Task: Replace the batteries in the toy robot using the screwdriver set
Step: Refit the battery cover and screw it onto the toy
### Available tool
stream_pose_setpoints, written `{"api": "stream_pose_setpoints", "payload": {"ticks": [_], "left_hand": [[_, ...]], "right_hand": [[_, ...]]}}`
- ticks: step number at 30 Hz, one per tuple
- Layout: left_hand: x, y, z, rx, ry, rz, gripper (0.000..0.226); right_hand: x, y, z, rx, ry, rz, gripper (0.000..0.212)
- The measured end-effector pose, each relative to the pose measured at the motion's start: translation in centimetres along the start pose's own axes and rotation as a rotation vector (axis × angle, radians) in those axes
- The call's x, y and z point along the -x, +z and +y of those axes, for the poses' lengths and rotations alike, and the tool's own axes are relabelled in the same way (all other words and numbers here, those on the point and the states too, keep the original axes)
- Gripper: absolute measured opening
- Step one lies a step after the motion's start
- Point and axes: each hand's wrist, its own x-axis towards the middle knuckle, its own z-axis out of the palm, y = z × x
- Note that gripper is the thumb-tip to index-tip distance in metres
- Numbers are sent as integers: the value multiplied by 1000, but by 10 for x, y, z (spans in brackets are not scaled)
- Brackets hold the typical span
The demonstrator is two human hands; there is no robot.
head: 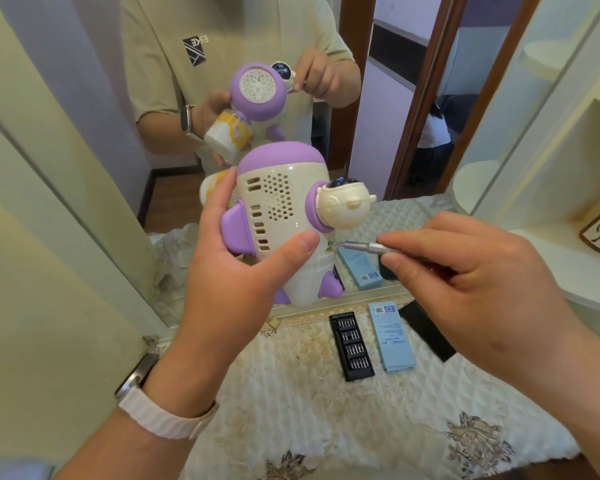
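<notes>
The toy robot [281, 209], cream with a purple cap and purple fins, was held up in the air above the table, just in front of a mirror [371, 133] in which its far side was reflected. It was gripped by the left hand [236, 271]: the thumb was laid across the lower front of the body, below the rows of slots and holes, and the other fingers were curled round the back, so that only their tips were seen at the upper left edge of the toy. A small round-headed figure was seen jutting from the toy's right side. A slim metal screwdriver [361, 246] was pinched in the right hand [471, 271] between the thumb and the first fingers, with the remaining fingers loosely bent beneath. Its tip was pointed at the toy's lower right side, just beside the left thumbnail; whether it was seated in a screw could not be told. On the quilted cloth [326, 410] below, a black tray of bits [351, 344] was laid open, with a blue box [392, 337] just beside it and a black sleeve [426, 330] to the right of that. A pale-strapped watch [142, 379] was worn on the left wrist.
</notes>
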Motion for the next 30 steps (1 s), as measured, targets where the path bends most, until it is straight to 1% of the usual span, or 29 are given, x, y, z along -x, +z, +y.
{"api": "stream_pose_setpoints", "payload": {"ticks": [5,6,8,10,12,18,21,22,25,27,29,30], "left_hand": [[-2,5,5,-31,26,8,89],[-2,6,6,-34,26,11,89],[-2,7,6,-37,23,19,88],[-2,7,7,-39,17,30,88],[-1,9,7,-48,15,42,88],[2,18,5,-60,-11,76,86],[1,22,6,-58,-13,73,87],[0,23,5,-55,-17,73,89],[-3,24,4,-40,-25,85,85],[-4,23,3,-23,-26,87,82],[-3,23,4,-19,-27,75,80],[-2,23,4,-20,-28,73,80]], "right_hand": [[-12,-8,-2,73,-30,-84,30],[-13,-10,-3,67,-21,-98,26],[-14,-14,-3,-7,15,-135,11],[-13,-18,-2,-74,40,-173,6],[-13,-20,-1,-86,38,-190,4],[-19,-25,5,29,-63,-113,21],[-23,-24,6,31,-85,-122,25],[-24,-25,5,9,-72,-141,23],[-24,-30,6,-77,-24,-226,6],[-24,-34,7,-76,-17,-268,7],[-24,-37,6,-42,-18,-271,3],[-24,-37,6,-25,-22,-262,4]]}}
